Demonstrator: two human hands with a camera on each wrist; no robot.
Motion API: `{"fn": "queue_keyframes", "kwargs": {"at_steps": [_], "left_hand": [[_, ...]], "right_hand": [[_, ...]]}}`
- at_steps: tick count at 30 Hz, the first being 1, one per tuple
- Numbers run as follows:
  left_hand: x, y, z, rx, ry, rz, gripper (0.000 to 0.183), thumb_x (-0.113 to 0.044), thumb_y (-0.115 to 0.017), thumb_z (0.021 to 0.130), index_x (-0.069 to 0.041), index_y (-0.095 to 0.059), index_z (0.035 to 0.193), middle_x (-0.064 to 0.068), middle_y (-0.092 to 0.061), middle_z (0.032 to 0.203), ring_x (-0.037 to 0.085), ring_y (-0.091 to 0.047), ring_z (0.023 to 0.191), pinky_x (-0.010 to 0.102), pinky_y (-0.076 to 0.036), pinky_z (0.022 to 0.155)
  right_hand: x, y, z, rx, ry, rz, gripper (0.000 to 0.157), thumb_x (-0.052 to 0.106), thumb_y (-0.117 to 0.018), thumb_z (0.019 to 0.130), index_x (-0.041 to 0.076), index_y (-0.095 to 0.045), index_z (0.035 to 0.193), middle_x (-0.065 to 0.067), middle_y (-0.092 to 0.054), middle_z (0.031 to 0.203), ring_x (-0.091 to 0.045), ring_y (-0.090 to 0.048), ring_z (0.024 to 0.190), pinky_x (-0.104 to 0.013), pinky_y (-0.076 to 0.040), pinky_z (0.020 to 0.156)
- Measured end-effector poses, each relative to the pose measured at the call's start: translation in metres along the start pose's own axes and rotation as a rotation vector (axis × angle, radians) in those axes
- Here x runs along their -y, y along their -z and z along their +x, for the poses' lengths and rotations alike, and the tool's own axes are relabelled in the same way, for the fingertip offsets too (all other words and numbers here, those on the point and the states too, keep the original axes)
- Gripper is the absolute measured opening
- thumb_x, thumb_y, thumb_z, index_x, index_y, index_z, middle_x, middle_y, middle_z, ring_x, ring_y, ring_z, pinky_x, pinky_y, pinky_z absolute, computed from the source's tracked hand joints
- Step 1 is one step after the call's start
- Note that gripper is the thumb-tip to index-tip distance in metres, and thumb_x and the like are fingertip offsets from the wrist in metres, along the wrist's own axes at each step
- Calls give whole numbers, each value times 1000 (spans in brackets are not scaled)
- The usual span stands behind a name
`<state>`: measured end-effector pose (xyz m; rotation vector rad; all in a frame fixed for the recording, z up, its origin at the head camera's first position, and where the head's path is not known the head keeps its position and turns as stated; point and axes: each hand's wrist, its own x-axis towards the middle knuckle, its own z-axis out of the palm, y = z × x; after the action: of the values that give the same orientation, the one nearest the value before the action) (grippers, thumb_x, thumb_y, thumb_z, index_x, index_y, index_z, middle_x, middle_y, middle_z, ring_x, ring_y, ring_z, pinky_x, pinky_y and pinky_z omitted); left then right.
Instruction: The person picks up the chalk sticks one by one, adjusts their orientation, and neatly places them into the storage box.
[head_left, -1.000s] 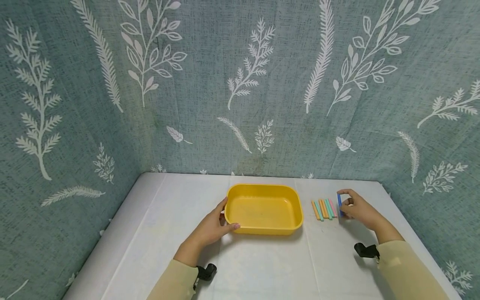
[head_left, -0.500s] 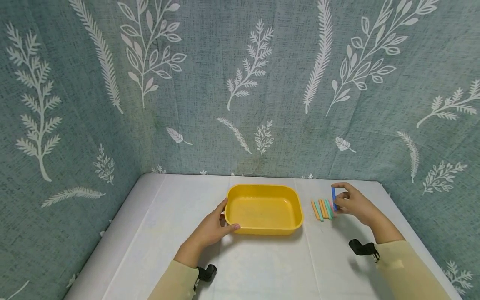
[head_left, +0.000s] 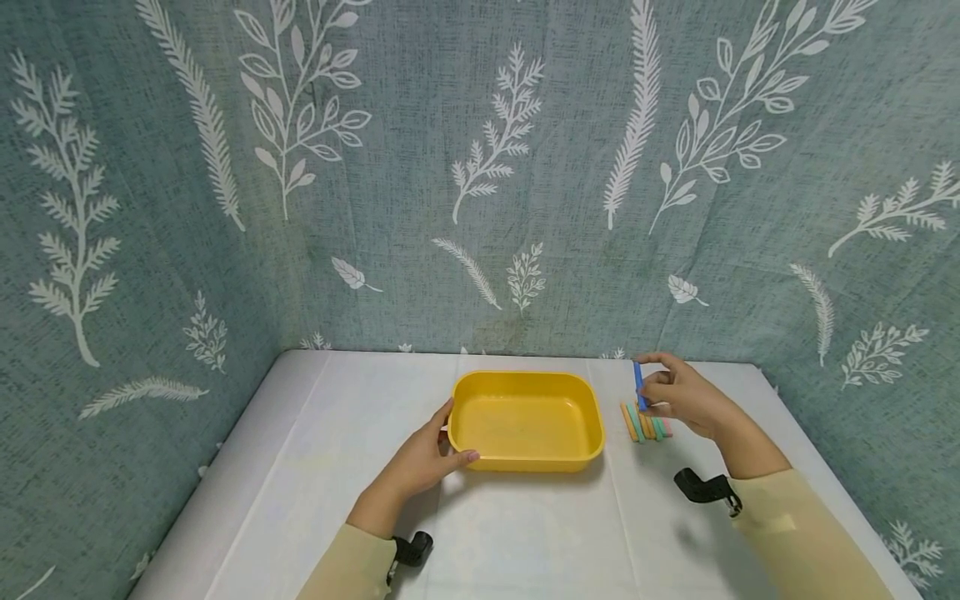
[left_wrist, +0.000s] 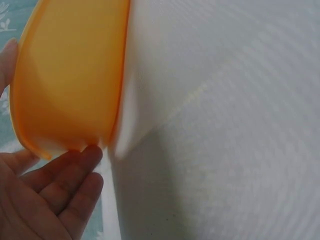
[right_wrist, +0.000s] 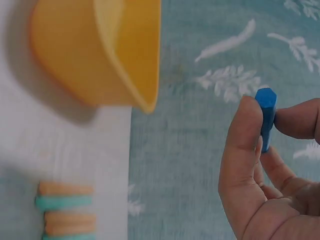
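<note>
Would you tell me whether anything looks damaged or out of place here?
Nothing stands out: the yellow tub looks undamaged, the sticks lie side by side, and the right hand holds the blue stick.

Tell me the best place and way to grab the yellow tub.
Probably the left end, coming from the left: the yellow tub sits open side up, with a raised wall to grip there, as the left hand does; the right hand holds the blue stick.
</note>
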<state>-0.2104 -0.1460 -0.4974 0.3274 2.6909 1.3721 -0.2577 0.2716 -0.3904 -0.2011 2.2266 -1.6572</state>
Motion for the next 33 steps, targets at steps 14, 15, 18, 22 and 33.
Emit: {"fn": "queue_keyframes", "kwargs": {"at_steps": [14,15,18,22,33], "left_hand": [[0,-1,0,-5,16,8,104,-47,-79,84,-11,-19,161,15,-57,140,27,-60,119,58,-39,106],[0,-1,0,-6,15,12,104,-47,-79,84,-11,-19,161,14,-57,140,27,-60,119,57,-39,105],[1,-1,0,-8,13,21,104,-48,-79,84,-11,-19,161,14,-58,138,27,-61,118,57,-40,105],[1,-1,1,-8,12,22,104,-47,-79,85,-11,-19,161,15,-57,139,27,-61,119,57,-39,106],[2,-1,2,-7,6,20,103,-46,-79,85,-10,-19,161,11,-62,131,24,-63,113,53,-44,102]], "right_hand": [[22,-40,18,89,-5,124,65,2,-59,99,3,-23,153,-10,-56,95,-24,-60,85,-39,-56,83],[23,-43,19,92,-9,127,65,1,-59,99,3,-23,153,-11,-55,96,-24,-60,84,-38,-56,83],[26,-52,23,102,-17,147,64,1,-59,99,3,-24,152,-11,-55,99,-23,-60,83,-36,-56,80],[30,-64,28,126,-22,181,64,0,-58,98,3,-24,153,-11,-55,99,-22,-61,82,-35,-56,79],[33,-98,49,155,-60,185,60,-2,-58,97,7,-32,151,-19,-57,107,-24,-63,85,-42,-56,88]]}}
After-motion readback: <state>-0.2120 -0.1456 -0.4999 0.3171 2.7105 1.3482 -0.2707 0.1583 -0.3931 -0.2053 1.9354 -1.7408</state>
